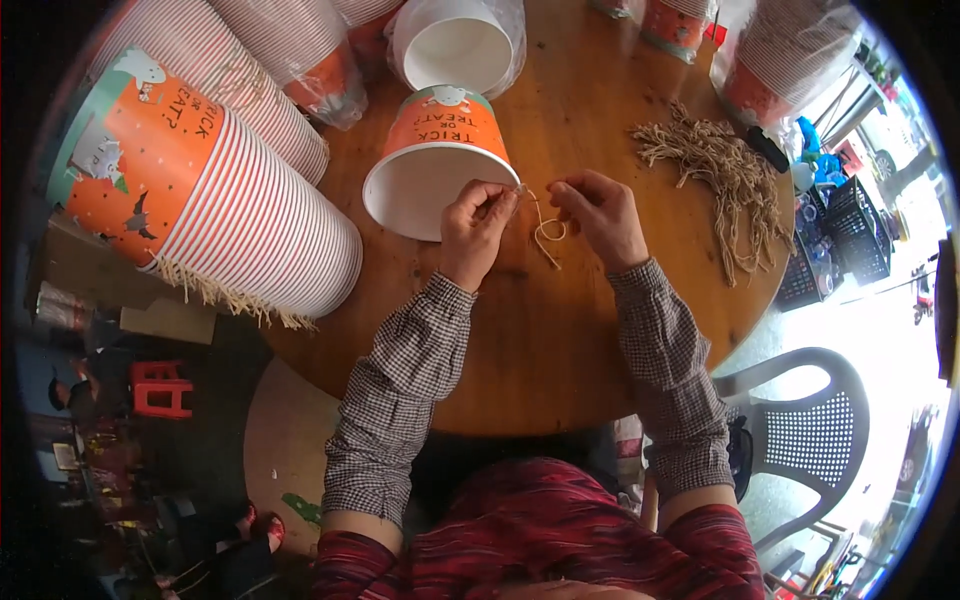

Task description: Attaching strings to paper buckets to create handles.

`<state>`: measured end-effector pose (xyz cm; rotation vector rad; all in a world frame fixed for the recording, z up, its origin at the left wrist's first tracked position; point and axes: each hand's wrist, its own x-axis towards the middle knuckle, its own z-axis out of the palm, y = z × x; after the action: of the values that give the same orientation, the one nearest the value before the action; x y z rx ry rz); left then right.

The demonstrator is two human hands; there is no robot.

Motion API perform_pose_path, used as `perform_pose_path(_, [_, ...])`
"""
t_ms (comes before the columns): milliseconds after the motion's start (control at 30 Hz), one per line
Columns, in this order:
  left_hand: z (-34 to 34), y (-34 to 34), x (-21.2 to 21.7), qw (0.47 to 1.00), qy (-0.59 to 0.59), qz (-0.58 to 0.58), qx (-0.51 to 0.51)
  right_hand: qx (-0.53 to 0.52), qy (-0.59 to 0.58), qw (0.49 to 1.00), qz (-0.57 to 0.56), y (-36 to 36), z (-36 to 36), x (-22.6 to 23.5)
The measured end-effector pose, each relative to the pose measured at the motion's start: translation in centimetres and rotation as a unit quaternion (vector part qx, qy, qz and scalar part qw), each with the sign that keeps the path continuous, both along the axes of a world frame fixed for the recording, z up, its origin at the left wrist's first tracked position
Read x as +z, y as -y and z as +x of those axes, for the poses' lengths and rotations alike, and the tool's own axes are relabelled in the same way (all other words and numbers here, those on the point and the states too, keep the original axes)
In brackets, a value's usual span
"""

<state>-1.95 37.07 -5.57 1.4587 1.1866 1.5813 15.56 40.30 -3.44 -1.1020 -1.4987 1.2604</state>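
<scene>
An orange paper bucket (440,135) with a white inside lies on its side on the round wooden table (560,340), mouth toward me. My left hand (475,230) pinches the bucket's rim at its right side, where one end of a short beige string (546,232) meets it. My right hand (600,215) pinches the other end of that string. The string hangs in a small loop between both hands, just above the tabletop.
A long nested stack of orange and striped buckets (215,200) lies at the left. More stacks and a bagged white bucket (455,45) sit at the back. A pile of beige strings (725,170) lies at the right. A grey plastic chair (810,430) stands right of me.
</scene>
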Motion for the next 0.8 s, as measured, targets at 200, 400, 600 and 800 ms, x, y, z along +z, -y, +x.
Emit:
perform_pose_path(200, [-0.5,-0.4,-0.3,1.000,-0.029,-0.007,0.005,0.023,-0.040,0.994,0.102,0.5,-1.0,-0.7])
perform_pose_path(400, [-0.4,-0.5,-0.5,1.000,-0.029,0.010,-0.002,-0.016,0.017,0.995,0.093,0.5,-1.2,-0.8])
perform_pose_path(600, [-0.2,-0.2,-0.2,1.000,-0.021,0.018,-0.001,-0.006,-0.050,0.993,0.110,0.7,-1.5,-0.7])
perform_pose_path(800, [-0.1,-0.2,-0.4,1.000,-0.004,0.008,-0.002,-0.008,-0.039,0.997,0.064,0.8,-1.3,-1.0])
